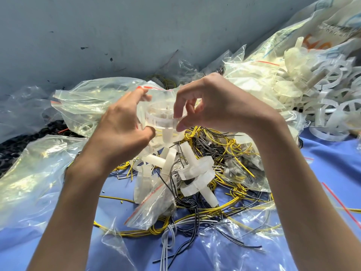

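Observation:
A translucent white plastic ring with a slotted rim and a short stem below (162,119) is held up between both hands above the work surface. My left hand (122,126) curls round its left side, thumb under the rim. My right hand (213,106) pinches the right edge of the rim with thumb and fingers. Below them lie several white plastic parts with stems (191,173) on a tangle of yellow, black and grey wires (211,210).
Clear zip bags (39,173) lie crumpled to the left and front on the blue surface (322,169). A heap of white wheel-shaped parts (322,106) and a printed sack fill the right. A grey wall (97,36) stands behind.

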`<state>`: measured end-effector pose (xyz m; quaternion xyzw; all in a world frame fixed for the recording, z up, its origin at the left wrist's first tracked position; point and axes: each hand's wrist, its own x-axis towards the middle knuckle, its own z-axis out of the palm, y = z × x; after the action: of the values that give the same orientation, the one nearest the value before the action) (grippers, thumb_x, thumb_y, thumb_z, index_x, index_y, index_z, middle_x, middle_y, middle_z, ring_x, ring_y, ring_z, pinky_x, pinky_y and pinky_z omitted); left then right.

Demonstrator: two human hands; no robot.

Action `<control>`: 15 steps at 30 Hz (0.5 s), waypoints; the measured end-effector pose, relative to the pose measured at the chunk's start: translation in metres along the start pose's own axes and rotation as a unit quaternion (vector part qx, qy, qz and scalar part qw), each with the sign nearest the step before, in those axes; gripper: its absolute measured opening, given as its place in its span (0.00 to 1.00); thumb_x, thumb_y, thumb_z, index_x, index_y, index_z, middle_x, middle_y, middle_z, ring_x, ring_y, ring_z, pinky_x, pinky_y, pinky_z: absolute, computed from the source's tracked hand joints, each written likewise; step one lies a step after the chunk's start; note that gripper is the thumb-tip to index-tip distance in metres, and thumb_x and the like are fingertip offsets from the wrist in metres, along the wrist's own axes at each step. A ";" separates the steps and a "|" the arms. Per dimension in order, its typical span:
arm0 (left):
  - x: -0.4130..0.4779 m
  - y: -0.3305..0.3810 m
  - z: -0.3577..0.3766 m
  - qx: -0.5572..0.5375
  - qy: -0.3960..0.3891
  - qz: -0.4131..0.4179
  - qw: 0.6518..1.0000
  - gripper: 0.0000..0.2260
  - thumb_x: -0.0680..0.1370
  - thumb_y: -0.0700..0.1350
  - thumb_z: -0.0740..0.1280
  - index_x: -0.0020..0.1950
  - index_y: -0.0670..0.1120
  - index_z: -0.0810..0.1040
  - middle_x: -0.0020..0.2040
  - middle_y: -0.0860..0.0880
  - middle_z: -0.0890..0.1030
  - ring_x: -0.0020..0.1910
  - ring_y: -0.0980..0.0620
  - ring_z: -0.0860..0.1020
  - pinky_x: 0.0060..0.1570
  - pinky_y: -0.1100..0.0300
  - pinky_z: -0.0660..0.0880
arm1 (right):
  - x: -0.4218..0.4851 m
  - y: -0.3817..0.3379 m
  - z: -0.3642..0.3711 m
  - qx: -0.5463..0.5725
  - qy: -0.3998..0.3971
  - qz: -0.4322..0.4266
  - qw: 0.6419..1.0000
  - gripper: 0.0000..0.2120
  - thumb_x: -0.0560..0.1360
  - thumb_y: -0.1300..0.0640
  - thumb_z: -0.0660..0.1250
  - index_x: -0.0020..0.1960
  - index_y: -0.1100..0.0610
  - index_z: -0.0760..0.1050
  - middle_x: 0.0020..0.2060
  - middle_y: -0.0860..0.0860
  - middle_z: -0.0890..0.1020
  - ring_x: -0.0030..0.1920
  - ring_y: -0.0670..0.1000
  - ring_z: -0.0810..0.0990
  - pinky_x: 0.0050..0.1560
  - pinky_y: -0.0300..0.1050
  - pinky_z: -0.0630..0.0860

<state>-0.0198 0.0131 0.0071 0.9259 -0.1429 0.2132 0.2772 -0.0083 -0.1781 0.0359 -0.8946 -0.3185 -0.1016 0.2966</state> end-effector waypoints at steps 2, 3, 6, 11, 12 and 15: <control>-0.001 0.002 0.001 0.001 -0.015 0.020 1.000 0.25 0.69 0.36 0.67 0.65 0.50 0.70 0.57 0.55 0.76 0.35 0.59 0.73 0.43 0.58 0.66 | 0.001 0.001 0.001 -0.001 0.002 0.004 1.000 0.08 0.65 0.53 0.78 0.42 0.50 0.81 0.30 0.45 0.77 0.31 0.42 0.74 0.37 0.40 0.73; -0.001 0.003 0.002 0.003 -0.017 0.026 1.000 0.25 0.69 0.36 0.67 0.64 0.50 0.71 0.57 0.54 0.75 0.36 0.60 0.73 0.42 0.59 0.65 | 0.001 0.002 0.001 0.000 0.004 0.005 1.000 0.08 0.65 0.53 0.78 0.43 0.50 0.82 0.29 0.43 0.76 0.30 0.40 0.73 0.35 0.36 0.71; -0.001 0.005 0.001 0.003 -0.006 0.022 1.000 0.24 0.69 0.35 0.66 0.64 0.49 0.71 0.55 0.56 0.76 0.35 0.61 0.72 0.40 0.62 0.65 | 0.002 0.003 0.002 0.004 0.008 0.004 1.000 0.07 0.68 0.54 0.76 0.45 0.52 0.82 0.27 0.34 0.76 0.32 0.36 0.74 0.36 0.30 0.69; -0.001 0.008 -0.005 -0.016 -0.003 0.004 1.000 0.24 0.70 0.35 0.66 0.64 0.49 0.72 0.45 0.62 0.73 0.29 0.62 0.72 0.35 0.76 0.66 | 0.004 0.002 0.002 0.006 0.003 -0.010 1.000 0.05 0.71 0.53 0.74 0.46 0.52 0.82 0.29 0.33 0.76 0.36 0.39 0.78 0.36 0.28 0.70; -0.001 0.008 -0.005 -0.017 -0.004 0.003 1.000 0.24 0.70 0.34 0.66 0.64 0.49 0.72 0.45 0.62 0.73 0.29 0.62 0.72 0.35 0.76 0.66 | 0.003 0.002 0.002 0.005 0.003 -0.012 1.000 0.05 0.71 0.54 0.73 0.46 0.52 0.82 0.30 0.34 0.76 0.37 0.40 0.78 0.36 0.28 0.70; -0.002 0.010 -0.005 -0.019 -0.016 0.004 1.000 0.23 0.69 0.35 0.66 0.63 0.50 0.72 0.44 0.61 0.74 0.29 0.61 0.72 0.35 0.73 0.66 | 0.003 0.000 0.003 0.009 0.012 -0.019 1.000 0.02 0.73 0.55 0.72 0.44 0.53 0.82 0.32 0.36 0.77 0.37 0.41 0.78 0.36 0.29 0.70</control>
<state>-0.0273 0.0087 0.0144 0.9230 -0.1553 0.1967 0.2918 -0.0059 -0.1741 0.0347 -0.8845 -0.3324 -0.1148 0.3067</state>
